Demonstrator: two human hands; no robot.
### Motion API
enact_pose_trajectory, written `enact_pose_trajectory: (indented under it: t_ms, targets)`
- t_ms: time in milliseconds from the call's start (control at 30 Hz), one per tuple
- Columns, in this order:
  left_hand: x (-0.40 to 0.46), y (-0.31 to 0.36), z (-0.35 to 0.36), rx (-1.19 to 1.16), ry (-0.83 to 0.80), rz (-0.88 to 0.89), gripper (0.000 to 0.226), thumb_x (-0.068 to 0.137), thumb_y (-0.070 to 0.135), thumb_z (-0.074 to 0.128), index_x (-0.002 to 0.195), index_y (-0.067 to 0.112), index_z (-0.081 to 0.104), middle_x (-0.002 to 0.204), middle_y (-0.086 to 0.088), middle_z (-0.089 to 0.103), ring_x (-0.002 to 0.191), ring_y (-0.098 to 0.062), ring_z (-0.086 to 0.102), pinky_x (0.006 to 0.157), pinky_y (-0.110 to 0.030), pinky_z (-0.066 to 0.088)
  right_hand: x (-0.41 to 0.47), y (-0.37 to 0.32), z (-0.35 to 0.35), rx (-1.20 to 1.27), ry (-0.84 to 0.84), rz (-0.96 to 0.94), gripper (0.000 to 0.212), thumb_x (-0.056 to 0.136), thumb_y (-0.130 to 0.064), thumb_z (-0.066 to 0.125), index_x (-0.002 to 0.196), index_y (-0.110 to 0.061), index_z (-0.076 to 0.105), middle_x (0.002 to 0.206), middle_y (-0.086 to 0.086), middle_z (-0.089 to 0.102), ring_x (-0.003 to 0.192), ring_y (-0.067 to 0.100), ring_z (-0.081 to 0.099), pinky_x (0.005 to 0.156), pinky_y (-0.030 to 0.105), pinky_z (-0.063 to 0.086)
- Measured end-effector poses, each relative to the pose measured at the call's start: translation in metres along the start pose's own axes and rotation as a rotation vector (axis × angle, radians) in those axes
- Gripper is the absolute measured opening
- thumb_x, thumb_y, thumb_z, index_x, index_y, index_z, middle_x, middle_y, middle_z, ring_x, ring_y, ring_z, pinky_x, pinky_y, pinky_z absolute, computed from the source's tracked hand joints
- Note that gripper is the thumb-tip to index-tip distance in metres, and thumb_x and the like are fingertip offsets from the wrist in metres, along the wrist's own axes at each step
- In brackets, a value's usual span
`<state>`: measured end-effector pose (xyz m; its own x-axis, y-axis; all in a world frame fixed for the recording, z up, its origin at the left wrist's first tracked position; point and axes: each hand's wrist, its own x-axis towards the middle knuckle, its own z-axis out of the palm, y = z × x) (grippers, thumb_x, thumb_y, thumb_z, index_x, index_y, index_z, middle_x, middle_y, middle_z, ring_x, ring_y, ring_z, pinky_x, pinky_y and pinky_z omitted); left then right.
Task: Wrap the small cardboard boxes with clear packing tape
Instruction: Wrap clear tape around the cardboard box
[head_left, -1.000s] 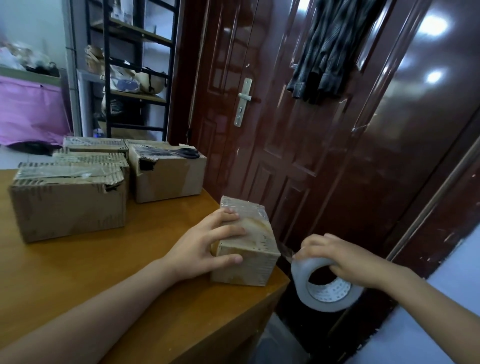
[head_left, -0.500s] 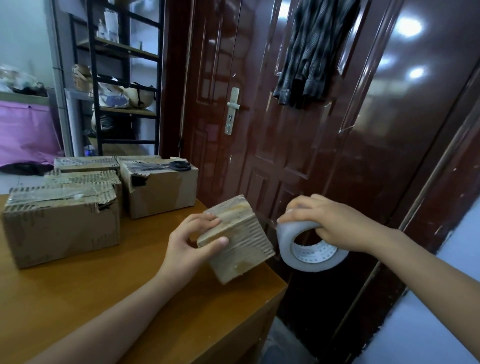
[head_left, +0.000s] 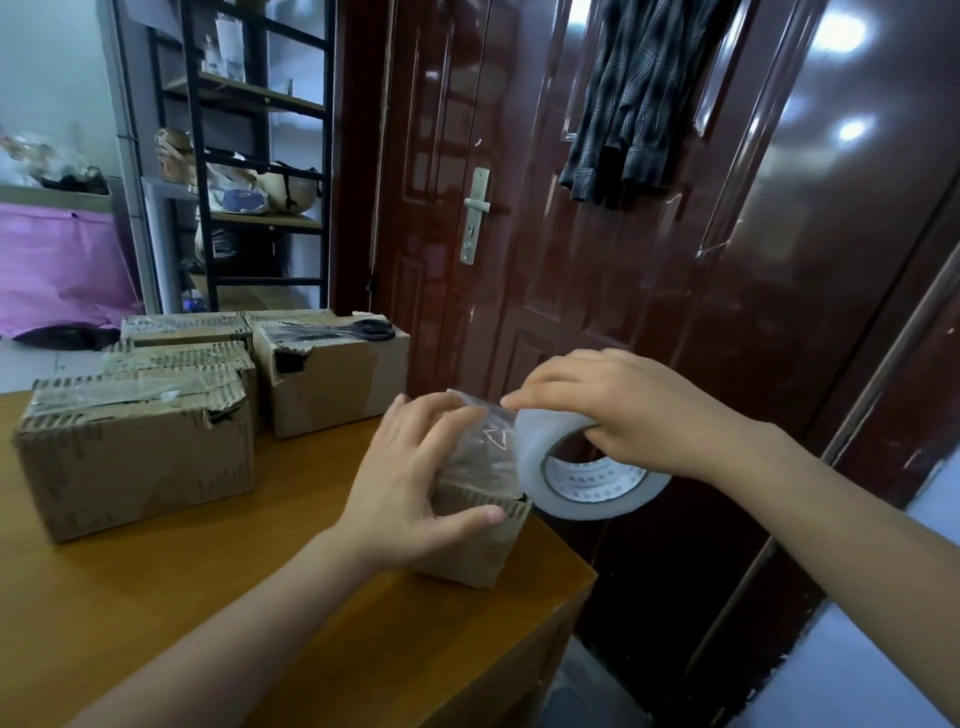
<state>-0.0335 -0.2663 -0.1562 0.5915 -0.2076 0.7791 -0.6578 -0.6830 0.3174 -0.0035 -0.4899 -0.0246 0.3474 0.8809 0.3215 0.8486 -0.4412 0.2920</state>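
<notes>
Head view: small box at the desk's near right corner, tape being laid over its top

Left hand holds the box, fingers spread across its top and thumb pressed to its front face; a clear strip runs from the top to the tape roll just beside its right edge, where the right hand has its grip curled round the roll, fingers through the core. Further back on the desk stand larger boxes, close together, with black scissors lying on the rightmost. Behind, a dark red door with a plaid shirt hanging on it
</notes>
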Motion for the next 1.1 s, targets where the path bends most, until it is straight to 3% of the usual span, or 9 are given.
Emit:
enact_pose_trajectory:
  t_ms: [67, 133, 200, 400, 533, 667, 833, 967, 1100]
  targets:
    - [0.0, -0.002, 0.0, -0.205, -0.088, -0.04, 0.075, 0.079, 0.076, 0.05, 0.139, 0.031, 0.042, 0.137, 0.011, 0.049, 0.128, -0.007, 0.046, 0.114, -0.037, 0.032, 0.005, -0.004, 0.004, -0.046, 0.094, -0.013, 0.071, 0.065, 0.016, 0.063, 0.125, -0.022, 0.064, 0.11, -0.002, 0.068, 0.094, 0.025, 0.065, 0.077, 0.043, 0.051]
    - [-0.004, -0.01, -0.002, -0.286, -0.13, -0.15, 0.077, 0.078, 0.077, 0.053, 0.138, 0.029, 0.046, 0.13, 0.011, 0.055, 0.119, -0.005, 0.053, 0.098, -0.037, 0.049, 0.008, -0.008, 0.007, -0.027, 0.19, 0.035, 0.063, 0.066, 0.007, 0.059, 0.123, -0.018, 0.065, 0.111, 0.0, 0.069, 0.096, 0.027, 0.067, 0.08, 0.044, 0.05]
    - [-0.01, -0.017, -0.004, -0.212, -0.121, -0.162, 0.078, 0.078, 0.079, 0.051, 0.14, 0.031, 0.046, 0.13, 0.011, 0.056, 0.116, -0.003, 0.054, 0.091, -0.037, 0.053, 0.005, -0.01, 0.014, 0.086, 0.299, 0.12, 0.062, 0.066, 0.001, 0.053, 0.123, -0.018, 0.065, 0.115, -0.001, 0.067, 0.101, 0.025, 0.065, 0.083, 0.043, 0.051]
    - [-0.015, -0.022, -0.003, -0.235, -0.085, -0.169, 0.079, 0.079, 0.076, 0.052, 0.147, 0.043, 0.029, 0.14, 0.013, 0.048, 0.124, -0.006, 0.052, 0.098, -0.036, 0.05, -0.015, -0.015, 0.035, 0.699, 0.477, 0.403, 0.064, 0.07, 0.0, 0.055, 0.122, -0.037, 0.057, 0.13, -0.008, 0.056, 0.119, 0.0, 0.052, 0.094, 0.011, 0.039]
    - [-0.015, -0.024, 0.001, -0.277, -0.037, -0.108, 0.07, 0.084, 0.07, 0.054, 0.146, 0.048, 0.031, 0.144, 0.015, 0.046, 0.131, -0.006, 0.047, 0.104, -0.041, 0.047, -0.028, -0.017, 0.045, 0.875, 0.539, 0.422, 0.07, 0.069, 0.008, 0.053, 0.124, -0.036, 0.058, 0.136, -0.01, 0.053, 0.127, 0.0, 0.047, 0.097, 0.012, 0.039]
    - [-0.016, -0.027, 0.003, -0.308, -0.023, -0.101, 0.067, 0.085, 0.066, 0.056, 0.145, 0.046, 0.035, 0.149, 0.013, 0.043, 0.137, -0.008, 0.042, 0.104, -0.049, 0.046, -0.035, -0.016, 0.055, 0.871, 0.506, 0.428, 0.082, 0.072, 0.005, 0.05, 0.128, -0.054, 0.052, 0.131, -0.026, 0.049, 0.123, 0.005, 0.049, 0.094, 0.019, 0.045]
    - [-0.015, -0.03, 0.001, -0.28, -0.036, -0.082, 0.061, 0.086, 0.065, 0.056, 0.141, 0.046, 0.04, 0.146, 0.014, 0.046, 0.135, -0.005, 0.042, 0.109, -0.04, 0.042, -0.035, -0.001, 0.039, 0.7, 0.25, 0.406, 0.082, 0.069, 0.0, 0.046, 0.127, -0.057, 0.048, 0.117, -0.018, 0.048, 0.098, 0.01, 0.056, 0.083, 0.023, 0.046]
    - [-0.015, -0.032, 0.0, -0.273, -0.034, -0.065, 0.052, 0.087, 0.06, 0.058, 0.132, 0.035, 0.056, 0.141, 0.011, 0.053, 0.131, -0.009, 0.048, 0.106, -0.041, 0.044, -0.039, 0.017, 0.033, 0.656, -0.115, 0.436, 0.09, 0.071, 0.013, 0.044, 0.122, -0.062, 0.05, 0.115, -0.013, 0.049, 0.104, 0.015, 0.057, 0.088, 0.046, 0.048]
    - [-0.014, -0.032, 0.001, -0.26, -0.021, -0.071, 0.046, 0.086, 0.063, 0.057, 0.115, 0.029, 0.069, 0.137, 0.012, 0.055, 0.128, -0.009, 0.05, 0.105, -0.04, 0.044, -0.041, 0.018, 0.041, 0.48, -0.399, 0.413, 0.089, 0.076, 0.019, 0.04, 0.123, -0.056, 0.053, 0.11, -0.02, 0.045, 0.107, 0.011, 0.049, 0.091, 0.042, 0.046]
